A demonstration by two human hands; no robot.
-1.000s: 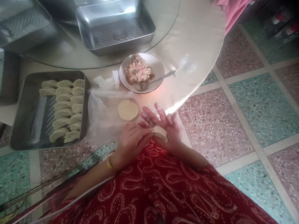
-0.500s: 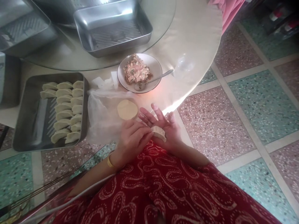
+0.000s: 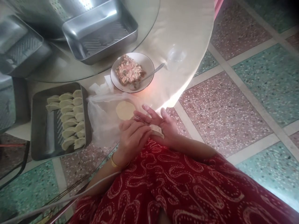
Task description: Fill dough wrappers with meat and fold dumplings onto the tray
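A pleated dumpling lies against the palm of my right hand, whose fingers are spread apart. The fingers of my left hand are pressed together at the dumpling's left end and hide that part of it. Just beyond my hands, a round dough wrapper rests on a clear plastic bag. Behind it stands a white bowl with minced filling and a metal spoon. At left, a metal tray holds rows of folded dumplings.
More metal trays stand on the glass turntable at the back left. White paper pieces lie left of the bowl, and a clear cup stands to its right. The curved table edge runs along the right, above a tiled floor.
The view has shifted, so the dumpling tray sits further right and the bowl further left. Both hands stay at the dumpling, which looks turned slightly; the right hand's fingers remain spread.
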